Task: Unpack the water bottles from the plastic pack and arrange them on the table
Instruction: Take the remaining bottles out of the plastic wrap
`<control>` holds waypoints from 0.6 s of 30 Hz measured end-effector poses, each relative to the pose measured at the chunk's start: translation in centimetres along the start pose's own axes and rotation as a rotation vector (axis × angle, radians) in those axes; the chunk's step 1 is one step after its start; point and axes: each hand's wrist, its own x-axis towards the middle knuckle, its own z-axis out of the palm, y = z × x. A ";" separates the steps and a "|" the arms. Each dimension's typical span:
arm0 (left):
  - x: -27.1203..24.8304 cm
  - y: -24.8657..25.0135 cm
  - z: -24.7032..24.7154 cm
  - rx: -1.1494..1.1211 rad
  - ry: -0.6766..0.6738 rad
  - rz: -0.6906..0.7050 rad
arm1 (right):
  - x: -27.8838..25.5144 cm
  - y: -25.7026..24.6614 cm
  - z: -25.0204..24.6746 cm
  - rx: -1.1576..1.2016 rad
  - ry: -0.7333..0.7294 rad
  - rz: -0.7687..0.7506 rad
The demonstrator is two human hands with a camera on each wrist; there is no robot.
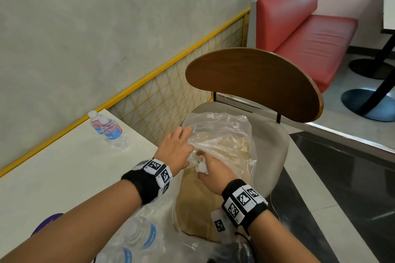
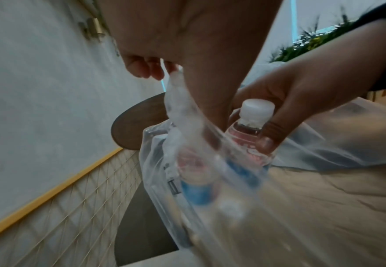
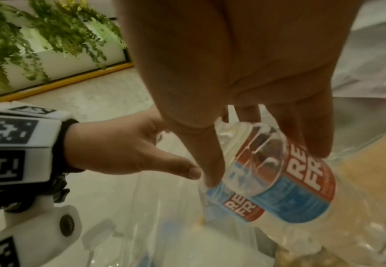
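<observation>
Both forearms reach forward, each with a black wristband bearing marker tags. Left hand (image 1: pixel 177 148) stretches further out, fingers (image 2: pixel 142 69) curled, pinching clear film. Right hand (image 1: pixel 210 172) lies just right of it, nearer, fingertips (image 2: pixel 267 142) curled around a bottle neck.

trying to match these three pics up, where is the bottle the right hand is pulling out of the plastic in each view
Head: near centre, only the white cap of the held bottle shows, between the two hands.
Left wrist: right of centre, the right hand grips its neck.
Right wrist: lower right, label facing the camera.
Shared landmark: the clear plastic pack.
</observation>
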 end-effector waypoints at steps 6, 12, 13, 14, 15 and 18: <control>-1.0 -1.1 -0.4 -0.413 0.067 -0.023 | -1.1 0.5 -1.2 0.043 0.122 -0.040; -2.5 -2.1 -0.5 -0.871 0.113 -0.081 | -1.6 0.3 -2.5 0.061 0.036 -0.060; -2.7 -2.0 -0.5 -0.915 0.123 -0.082 | -1.4 0.3 -2.5 0.066 0.025 -0.044; -2.9 -1.9 -0.6 -0.964 0.127 -0.084 | -1.2 0.3 -2.6 0.073 0.017 -0.031; -3.0 -1.9 -0.6 -1.014 0.127 -0.083 | -1.0 0.2 -2.7 0.077 0.011 -0.031; -3.1 -1.8 -0.7 -1.068 0.126 -0.043 | -0.6 0.0 -3.2 0.058 -0.024 -0.066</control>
